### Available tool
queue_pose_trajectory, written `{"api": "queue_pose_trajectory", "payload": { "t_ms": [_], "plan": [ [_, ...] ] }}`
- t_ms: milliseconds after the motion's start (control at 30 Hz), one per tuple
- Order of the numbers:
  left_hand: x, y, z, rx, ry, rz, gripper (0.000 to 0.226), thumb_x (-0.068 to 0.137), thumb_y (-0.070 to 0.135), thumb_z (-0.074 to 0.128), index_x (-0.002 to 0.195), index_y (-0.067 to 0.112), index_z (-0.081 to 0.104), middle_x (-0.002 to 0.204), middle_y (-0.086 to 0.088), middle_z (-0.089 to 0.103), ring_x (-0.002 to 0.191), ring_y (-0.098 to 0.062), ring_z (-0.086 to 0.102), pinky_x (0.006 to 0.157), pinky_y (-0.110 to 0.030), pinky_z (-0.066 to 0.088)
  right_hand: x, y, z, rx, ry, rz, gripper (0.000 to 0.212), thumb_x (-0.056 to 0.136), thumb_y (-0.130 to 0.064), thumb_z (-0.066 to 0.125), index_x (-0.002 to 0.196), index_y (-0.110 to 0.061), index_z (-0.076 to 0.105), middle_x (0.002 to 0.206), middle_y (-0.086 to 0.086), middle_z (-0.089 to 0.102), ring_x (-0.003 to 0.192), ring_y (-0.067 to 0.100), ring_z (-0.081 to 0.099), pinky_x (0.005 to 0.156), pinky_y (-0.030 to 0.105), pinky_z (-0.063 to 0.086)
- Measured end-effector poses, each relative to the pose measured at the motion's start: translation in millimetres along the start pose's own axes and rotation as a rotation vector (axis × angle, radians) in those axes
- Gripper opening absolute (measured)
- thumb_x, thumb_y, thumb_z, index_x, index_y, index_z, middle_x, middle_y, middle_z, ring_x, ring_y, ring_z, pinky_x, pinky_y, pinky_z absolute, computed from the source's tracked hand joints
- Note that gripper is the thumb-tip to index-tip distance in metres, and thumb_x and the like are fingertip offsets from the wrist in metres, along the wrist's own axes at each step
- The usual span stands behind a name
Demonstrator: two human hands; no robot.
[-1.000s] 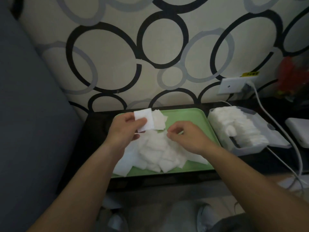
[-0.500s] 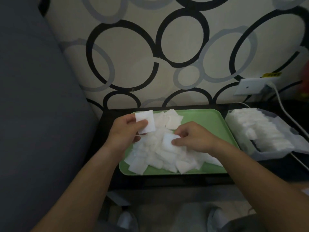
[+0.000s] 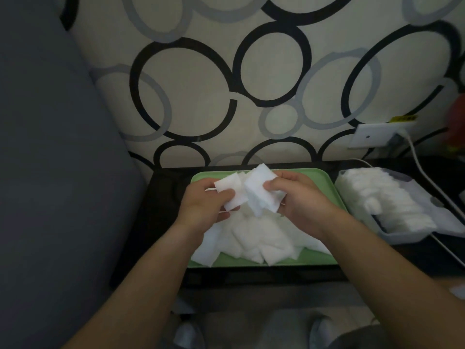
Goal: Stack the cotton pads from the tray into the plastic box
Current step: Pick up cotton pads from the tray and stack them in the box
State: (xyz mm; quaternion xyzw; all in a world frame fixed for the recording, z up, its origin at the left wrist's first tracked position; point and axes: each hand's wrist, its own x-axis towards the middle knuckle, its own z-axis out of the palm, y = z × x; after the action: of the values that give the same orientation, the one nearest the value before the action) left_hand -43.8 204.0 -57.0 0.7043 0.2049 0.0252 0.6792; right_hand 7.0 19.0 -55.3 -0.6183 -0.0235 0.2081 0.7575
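Note:
A green tray (image 3: 324,259) on a dark table holds a loose heap of white square cotton pads (image 3: 254,240). Above the heap my left hand (image 3: 203,207) grips a small stack of pads (image 3: 230,191) between thumb and fingers. My right hand (image 3: 299,197) pinches more pads (image 3: 260,195) and holds them against the left hand's stack. To the right stands the clear plastic box (image 3: 400,236), with rows of pads (image 3: 377,197) packed inside it.
A dark table (image 3: 161,222) carries the tray and box. A grey cushion (image 3: 50,172) fills the left side. A wall socket (image 3: 372,134) with a white cable (image 3: 427,182) sits behind the box. Patterned wallpaper is behind.
My right hand lifted pads off the heap and brought them up against the stack in my left hand. The view shifted left and closer.

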Motion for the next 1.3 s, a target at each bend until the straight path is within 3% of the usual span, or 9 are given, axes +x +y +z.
{"api": "queue_pose_trajectory", "payload": {
  "t_ms": [100,200,300,433,567,733,933,1100,1300],
  "plan": [
    [0.8,-2.9,1.1,0.027,0.046,-0.014,0.012,0.092,0.012,0.069,0.101,0.018,0.064,0.107,-0.009,0.071,0.080,-0.020,0.076,0.065,-0.029,0.059,3.9,1.7,-8.6,0.155,0.007,0.047,0.039,0.077,-0.005,0.065,0.115,0.005,0.060,0.125,0.028,0.061,0.113,0.038,0.063,0.089,0.047,0.054],
    [1.3,-5.1,1.9,0.027,0.055,-0.049,0.013,0.092,0.010,0.069,0.098,0.020,0.061,0.105,-0.010,0.071,0.079,-0.022,0.076,0.063,-0.029,0.058,3.1,-0.2,-12.3,0.333,-0.034,0.060,0.054,0.073,-0.006,0.062,0.124,0.010,0.053,0.133,0.027,0.057,0.122,0.040,0.058,0.083,0.041,0.057],
    [-0.9,-4.0,6.9,-0.010,-0.030,-0.080,0.013,0.093,0.010,0.068,0.104,0.015,0.065,0.103,-0.010,0.073,0.080,-0.021,0.077,0.062,-0.027,0.058,3.2,0.2,-10.6,0.353,-0.057,0.044,0.031,0.085,0.001,0.057,0.116,-0.003,0.054,0.131,0.025,0.059,0.115,0.036,0.063,0.079,0.038,0.057],
    [-5.8,-0.3,17.3,-0.089,-0.161,-0.070,0.023,0.093,0.008,0.067,0.115,0.011,0.071,0.104,-0.009,0.077,0.092,-0.022,0.075,0.069,-0.026,0.058,1.7,0.9,0.5,0.292,-0.008,0.031,0.018,0.091,0.004,0.052,0.109,0.000,0.056,0.119,0.024,0.062,0.102,0.032,0.063,0.065,0.033,0.056],
    [-8.4,2.3,21.7,-0.130,-0.184,-0.054,0.024,0.093,0.006,0.065,0.114,0.012,0.072,0.105,-0.007,0.077,0.096,-0.023,0.075,0.068,-0.023,0.057,2.0,3.3,6.8,0.173,0.093,-0.004,0.012,0.090,0.003,0.055,0.100,-0.001,0.062,0.107,0.018,0.067,0.097,0.029,0.066,0.074,0.038,0.057],
    [-9.0,4.0,21.3,-0.151,-0.167,-0.058,0.021,0.097,0.009,0.060,0.113,0.013,0.072,0.099,-0.006,0.078,0.087,-0.019,0.075,0.067,-0.025,0.057,2.6,5.5,9.4,-0.040,0.220,-0.077,0.014,0.088,-0.001,0.058,0.098,-0.004,0.066,0.100,0.012,0.069,0.091,0.025,0.066,0.075,0.040,0.055],
    [-6.8,5.4,22.4,-0.191,-0.100,-0.119,0.025,0.101,0.013,0.048,0.117,0.009,0.068,0.100,-0.013,0.076,0.088,-0.028,0.074,0.063,-0.030,0.059,2.2,6.1,11.0,-0.194,0.283,-0.135,0.015,0.086,-0.004,0.061,0.099,-0.007,0.068,0.095,0.008,0.070,0.083,0.020,0.064,0.070,0.036,0.054],
    [-6.5,7.9,24.4,-0.178,-0.099,-0.168,0.025,0.099,0.029,0.054,0.113,0.014,0.068,0.099,-0.011,0.077,0.092,-0.031,0.075,0.066,-0.034,0.059,2.5,7.4,12.2,-0.311,0.319,-0.167,0.013,0.082,-0.007,0.065,0.093,-0.013,0.069,0.092,0.007,0.072,0.086,0.023,0.067,0.079,0.045,0.057],
    [-4.9,1.3,23.3,-0.068,-0.082,-0.060,0.018,0.096,0.006,0.062,0.111,0.010,0.069,0.105,-0.010,0.074,0.096,-0.028,0.074,0.068,-0.028,0.061,1.0,2.5,9.0,-0.271,0.338,-0.155,0.010,0.083,-0.007,0.068,0.089,-0.015,0.069,0.095,0.010,0.072,0.088,0.026,0.068,0.080,0.048,0.058]
  ]
}}
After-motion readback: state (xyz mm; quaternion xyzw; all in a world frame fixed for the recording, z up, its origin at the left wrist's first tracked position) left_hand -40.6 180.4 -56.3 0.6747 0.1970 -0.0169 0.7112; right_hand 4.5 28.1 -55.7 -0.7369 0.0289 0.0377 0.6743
